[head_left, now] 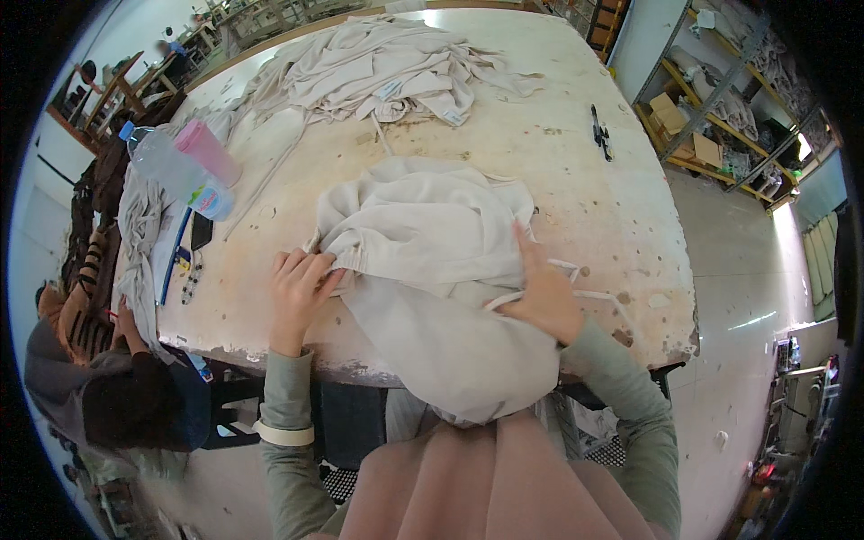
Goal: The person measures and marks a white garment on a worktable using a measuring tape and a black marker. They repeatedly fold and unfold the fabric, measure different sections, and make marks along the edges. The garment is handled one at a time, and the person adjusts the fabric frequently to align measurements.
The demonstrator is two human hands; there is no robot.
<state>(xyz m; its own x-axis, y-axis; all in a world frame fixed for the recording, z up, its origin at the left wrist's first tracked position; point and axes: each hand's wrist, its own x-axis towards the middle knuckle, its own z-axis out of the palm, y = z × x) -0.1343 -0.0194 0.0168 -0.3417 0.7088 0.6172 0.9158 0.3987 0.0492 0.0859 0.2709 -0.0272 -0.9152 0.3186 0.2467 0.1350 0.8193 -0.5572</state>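
A pale beige cloth garment (423, 225) lies bunched at the table's near side, and its lower part hangs over the edge toward me. My left hand (304, 288) has its fingers bent around a gathered, elastic-looking edge on the garment's left. On the other side, my right hand (547, 292) rests on the cloth with the index finger stretched out and the thumb pointing inward. A thin whitish cord (603, 297) comes out by that hand and trails to the right over the tabletop. Which part of the garment each edge belongs to is unclear.
The worn table (621, 234) carries a heap of similar cloth (360, 72) at the far side. At left stand a water bottle (175, 166) and pink tumbler (209, 151), near a dark phone (202, 229). A black pen-like tool (600, 135) lies far right. Another person (117, 387) sits at left.
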